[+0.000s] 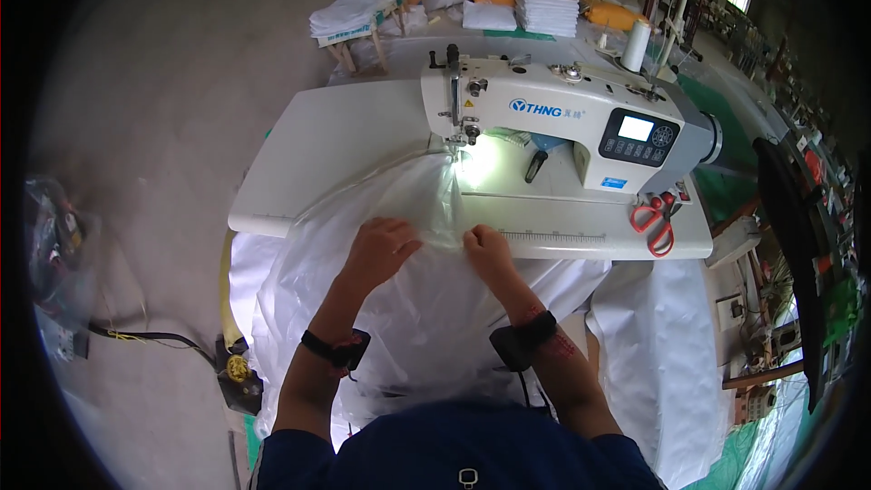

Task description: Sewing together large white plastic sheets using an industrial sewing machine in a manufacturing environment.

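Observation:
Translucent white plastic sheeting drapes over the front of the sewing table and runs up under the needle of a white sewing machine. My left hand lies on the sheeting with its fingers bent; what they grip, if anything, is hard to make out. Closer to the needle line, my right hand is closed on the sheet's right edge. Between the hands and the needle the sheet is gathered into folds. A bright lamp lights the needle area.
Red-handled scissors lie at the table's right end. A dark-handled tool rests under the machine arm. A thread cone stands behind. White sheeting hangs at the right. Stacked white sheets sit at the back.

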Motion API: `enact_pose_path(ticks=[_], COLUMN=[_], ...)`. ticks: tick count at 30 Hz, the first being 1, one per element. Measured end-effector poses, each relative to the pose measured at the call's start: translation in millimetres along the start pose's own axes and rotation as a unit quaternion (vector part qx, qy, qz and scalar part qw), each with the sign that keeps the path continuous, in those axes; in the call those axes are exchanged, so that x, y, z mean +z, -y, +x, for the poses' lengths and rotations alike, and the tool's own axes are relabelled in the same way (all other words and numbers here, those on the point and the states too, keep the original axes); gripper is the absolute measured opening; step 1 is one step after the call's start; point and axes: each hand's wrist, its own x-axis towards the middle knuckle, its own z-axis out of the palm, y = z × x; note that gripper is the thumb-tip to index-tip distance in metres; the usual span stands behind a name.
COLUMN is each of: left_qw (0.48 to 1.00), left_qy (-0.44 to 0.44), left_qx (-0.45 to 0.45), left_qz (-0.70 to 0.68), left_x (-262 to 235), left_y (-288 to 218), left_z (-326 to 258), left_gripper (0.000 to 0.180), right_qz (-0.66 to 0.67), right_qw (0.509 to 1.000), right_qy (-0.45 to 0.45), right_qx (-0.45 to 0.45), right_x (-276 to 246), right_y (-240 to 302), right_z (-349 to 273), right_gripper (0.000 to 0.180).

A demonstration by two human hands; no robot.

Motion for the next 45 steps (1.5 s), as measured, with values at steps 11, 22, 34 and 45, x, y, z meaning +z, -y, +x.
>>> enact_pose_path(ticks=[11, 22, 34, 45], left_qw=[0.997, 0.997, 0.993, 0.961], left_qy=[-0.039, -0.024, 0.013, -0.162], left_qx=[-0.063, -0.064, -0.100, -0.191], left_qz=[0.016, 0.042, 0.055, -0.114], left_x=[2, 13, 41, -24], left_y=[42, 81, 136, 33], left_z=[-13, 33, 95, -105], left_gripper=[0.042, 0.046, 0.049, 0.022], right_qz=[-0.347, -0.466, -0.281, 0.024], right_qw=[0.928, 0.876, 0.959, 0.901], right_qy=[-0.005, -0.037, -0.040, 0.396], right_qx=[-0.135, -0.122, -0.026, 0.177], right_x=[29, 39, 27, -65], right_y=[40, 45, 45, -40], right_z=[-24, 49, 94, -91], right_gripper=[0.050, 0.040, 0.038, 0.042])
